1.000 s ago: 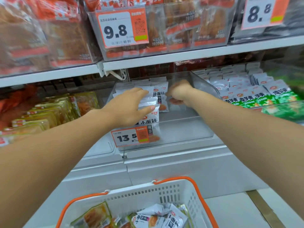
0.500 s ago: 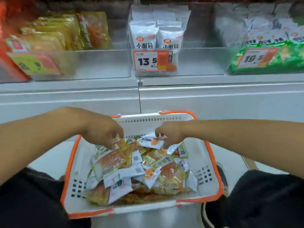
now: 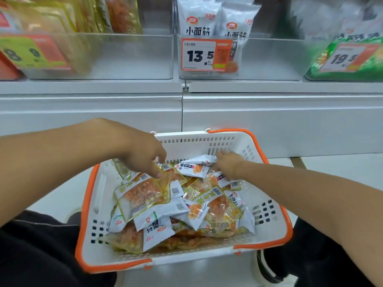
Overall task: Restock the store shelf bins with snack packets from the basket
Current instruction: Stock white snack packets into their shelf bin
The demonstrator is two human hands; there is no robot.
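A white basket with an orange rim (image 3: pixel 267 228) sits on the floor between my knees, piled with white snack packets and yellow-edged orange ones. My left hand (image 3: pixel 143 154) reaches into the far left of the pile, its fingertips touching a yellow-edged packet (image 3: pixel 143 193). My right hand (image 3: pixel 228 164) grips a white packet (image 3: pixel 192 168) at the far right of the pile. Above, the middle clear shelf bin (image 3: pixel 269 59) holds upright white packets (image 3: pixel 196 19) behind a 13.5 price tag (image 3: pixel 204 54).
A left bin (image 3: pixel 124 56) holds yellow and orange packets. A right bin holds green packets (image 3: pixel 352 59) with a 19.5 tag. White shelf base panels (image 3: pixel 269 121) stand right behind the basket. My dark trouser legs flank the basket.
Both hands left the middle shelf bin and dropped into the basket. The view tilted down from the shelf to the basket. My right hand has closed on a white packet.
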